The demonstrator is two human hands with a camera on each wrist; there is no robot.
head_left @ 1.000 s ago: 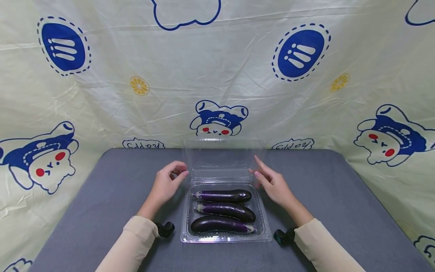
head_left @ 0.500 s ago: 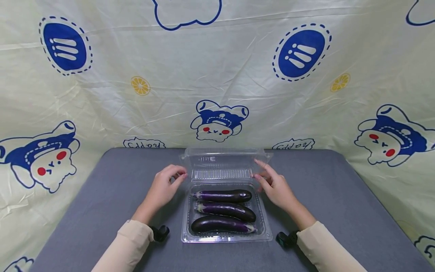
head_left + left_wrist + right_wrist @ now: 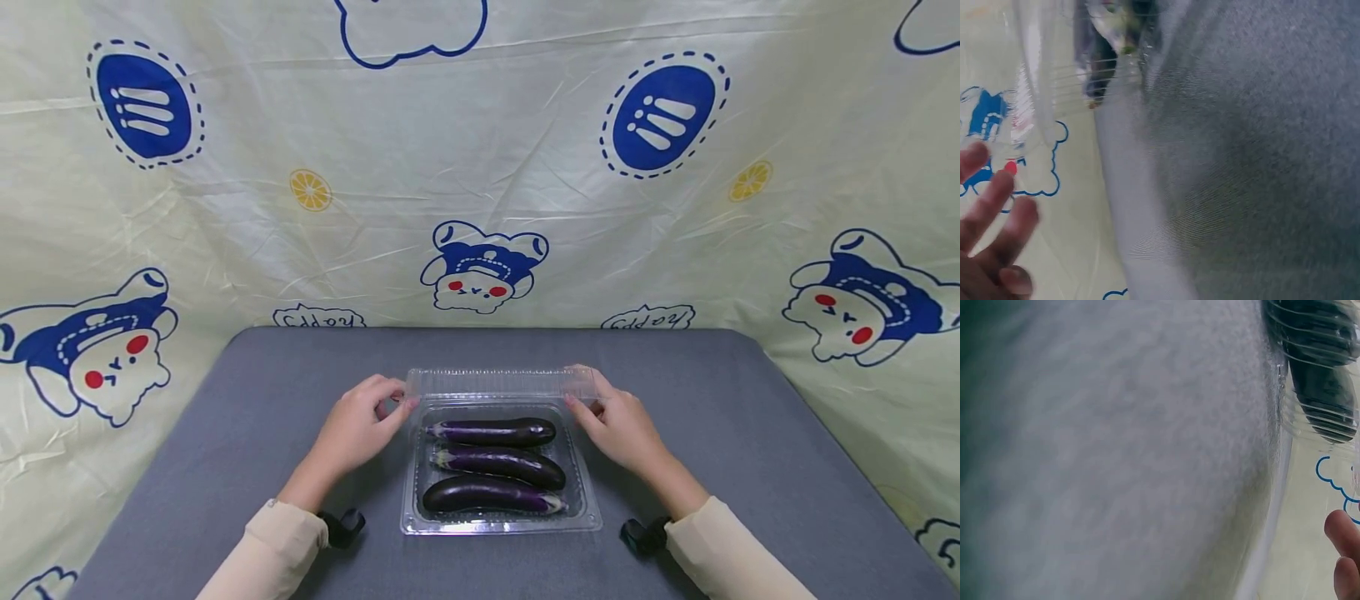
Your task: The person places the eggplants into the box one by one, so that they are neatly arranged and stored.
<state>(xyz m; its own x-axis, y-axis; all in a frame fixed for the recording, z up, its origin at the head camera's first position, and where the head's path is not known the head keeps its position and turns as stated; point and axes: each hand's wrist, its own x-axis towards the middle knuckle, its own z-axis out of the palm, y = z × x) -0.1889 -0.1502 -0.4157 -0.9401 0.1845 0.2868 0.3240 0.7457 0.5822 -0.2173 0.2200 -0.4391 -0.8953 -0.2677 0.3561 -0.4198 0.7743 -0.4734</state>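
A clear plastic clamshell container [image 3: 501, 527] lies on the table with three dark purple eggplants [image 3: 495, 495] in it, side by side. At its far side the ridged clear lid [image 3: 487, 383] is raised and looks like a narrow band in the head view. My left hand [image 3: 363, 425] holds the lid's left edge between thumb and fingertips. On the opposite side my right hand [image 3: 622, 425] pinches the right edge, thumb in front and fingers seen through the plastic. Both wrist views show the eggplants through ridged plastic, with only some fingers in sight.
Grey cloth covers the table [image 3: 225, 467]. Behind it hangs a pale curtain [image 3: 487, 142] printed with blue cartoon figures, close to the table's far edge. Black wrist straps [image 3: 345, 529] sit at both cuffs.
The lid's upper edge has come down in the head view, from upright to a narrow band by the hinge. Both hands have come slightly nearer, and the right fingers have moved lower with it.
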